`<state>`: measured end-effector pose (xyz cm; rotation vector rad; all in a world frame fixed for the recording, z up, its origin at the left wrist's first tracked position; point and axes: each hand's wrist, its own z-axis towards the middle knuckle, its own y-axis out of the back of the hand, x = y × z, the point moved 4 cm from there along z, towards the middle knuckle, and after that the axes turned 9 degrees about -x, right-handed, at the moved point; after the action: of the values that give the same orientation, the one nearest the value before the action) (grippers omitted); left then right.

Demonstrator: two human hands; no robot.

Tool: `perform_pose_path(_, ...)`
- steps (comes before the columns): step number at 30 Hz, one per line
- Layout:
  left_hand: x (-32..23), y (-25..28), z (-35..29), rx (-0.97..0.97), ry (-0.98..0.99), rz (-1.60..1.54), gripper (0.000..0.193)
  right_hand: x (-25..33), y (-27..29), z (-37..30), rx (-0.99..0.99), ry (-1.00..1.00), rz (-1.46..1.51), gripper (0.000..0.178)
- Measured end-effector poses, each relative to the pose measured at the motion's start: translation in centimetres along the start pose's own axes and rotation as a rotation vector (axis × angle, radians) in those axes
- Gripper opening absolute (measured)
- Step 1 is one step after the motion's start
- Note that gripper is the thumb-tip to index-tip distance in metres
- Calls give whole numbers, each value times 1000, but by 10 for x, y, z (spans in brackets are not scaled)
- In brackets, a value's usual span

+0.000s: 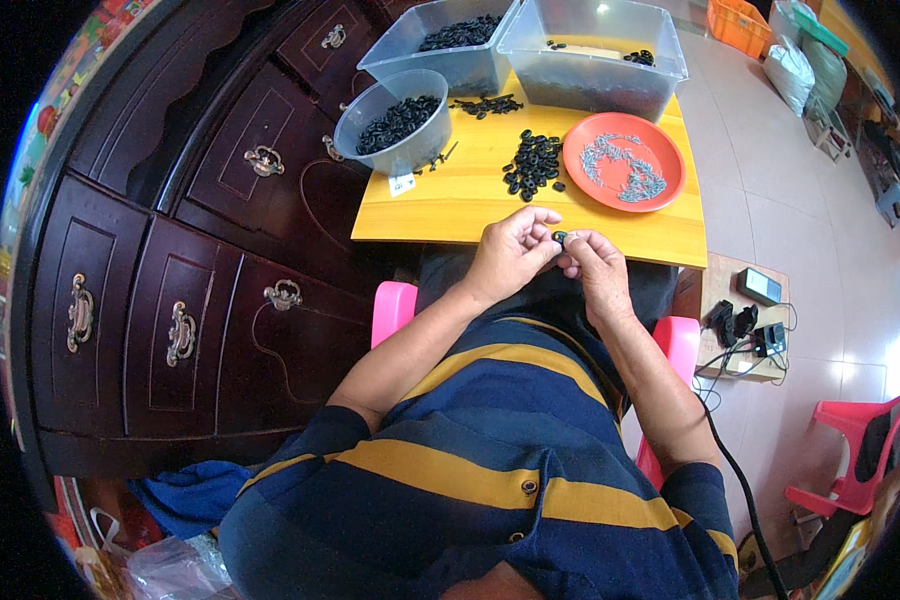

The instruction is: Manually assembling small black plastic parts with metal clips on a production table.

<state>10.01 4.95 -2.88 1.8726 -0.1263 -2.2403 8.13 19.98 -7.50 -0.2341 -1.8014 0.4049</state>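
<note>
Close together at the table's near edge, my left hand (516, 250) and my right hand (600, 272) both pinch one small black oval part (560, 237). Fingers hide most of it. Just beyond lies a loose pile of black oval ring-like parts (532, 163) on the yellow table (425, 215). To its right sits a round red plate (674, 160) with many small silver-grey pieces (642, 183), which look like screws or pins.
A clear round tub (348, 140) and a clear bin (395, 68), both with black parts, stand at the back left. Another clear bin (590, 92) stands behind the plate. Right of the table, a low stand holds a small device (760, 286) and cables. Dark drawers (240, 160) line the left.
</note>
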Motion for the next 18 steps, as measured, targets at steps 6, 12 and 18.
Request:
perform_pose_path(6, -7, 4, -2, 18, -70, 100, 37, -1, 0, -2, 23, -82, 37, 13)
perform_pose_path(12, -25, 3, -5, 19, -184, 269, 44, -4, 0, -2, 0, -137, 80, 13)
perform_pose_path(18, -28, 0, -6, -17, -432, 530, 38, -10, 0, 2, 49, -104, 96, 11)
